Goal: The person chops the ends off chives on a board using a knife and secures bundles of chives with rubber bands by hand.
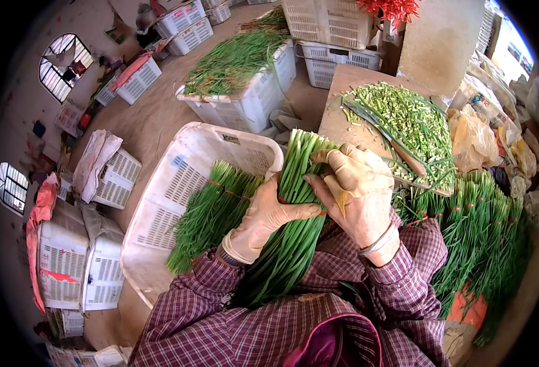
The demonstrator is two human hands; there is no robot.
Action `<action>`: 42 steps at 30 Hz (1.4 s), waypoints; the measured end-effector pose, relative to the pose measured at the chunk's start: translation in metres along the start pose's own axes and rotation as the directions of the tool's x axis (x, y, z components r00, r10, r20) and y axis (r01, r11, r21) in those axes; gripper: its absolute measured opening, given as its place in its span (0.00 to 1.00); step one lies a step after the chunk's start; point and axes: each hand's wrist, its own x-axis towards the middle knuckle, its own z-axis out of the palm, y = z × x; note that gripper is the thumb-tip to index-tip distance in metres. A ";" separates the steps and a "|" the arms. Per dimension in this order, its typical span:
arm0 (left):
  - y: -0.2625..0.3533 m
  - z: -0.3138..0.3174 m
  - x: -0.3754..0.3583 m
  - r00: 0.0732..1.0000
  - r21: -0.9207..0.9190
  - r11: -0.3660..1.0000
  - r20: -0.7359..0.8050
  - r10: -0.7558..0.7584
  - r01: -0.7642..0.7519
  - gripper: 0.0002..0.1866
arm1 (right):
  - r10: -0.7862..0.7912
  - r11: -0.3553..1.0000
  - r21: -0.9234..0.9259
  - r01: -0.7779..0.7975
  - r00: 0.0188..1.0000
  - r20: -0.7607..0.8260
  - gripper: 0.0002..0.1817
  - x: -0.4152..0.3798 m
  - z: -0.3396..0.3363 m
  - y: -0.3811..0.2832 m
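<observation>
A thick bunch of green chives [294, 244] stands slanted in front of my chest, its pale cut ends pointing away from me. A red tie [283, 200] circles it, partly hidden by my fingers. My left hand [260, 220], in a thin worn glove, is wrapped round the bunch, thumb across its front. Gloved as well, my right hand [361, 192] has its fingers curled against the bunch's upper right side near the pale ends. The glove is torn, and a bracelet circles that wrist. Whether those fingertips pinch single stalks is hidden.
Left of me, a white crate [153, 202] holds tied chive bunches [211, 211]. A board [339, 122] ahead carries chopped stalk ends [404, 110] and a wooden-handled knife [407, 158]. More tied bunches [474, 238] lie at right. Beyond stands a crate of loose chives [239, 58].
</observation>
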 end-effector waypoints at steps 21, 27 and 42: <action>0.020 0.010 0.013 0.998 0.083 0.996 0.063 -0.025 0.019 0.37 | 0.237 0.968 -0.036 -0.250 0.948 -0.212 0.25 -0.012 -0.021 0.083; 0.017 0.003 0.028 0.994 -0.077 0.997 0.108 -0.012 0.020 0.30 | 0.413 0.868 0.332 -0.370 0.908 -0.069 0.31 -0.018 0.025 0.104; 0.054 -0.012 0.051 0.936 -0.255 0.922 0.123 0.329 -0.291 0.52 | 0.248 0.620 0.729 -0.291 0.954 0.170 0.60 -0.034 0.044 0.003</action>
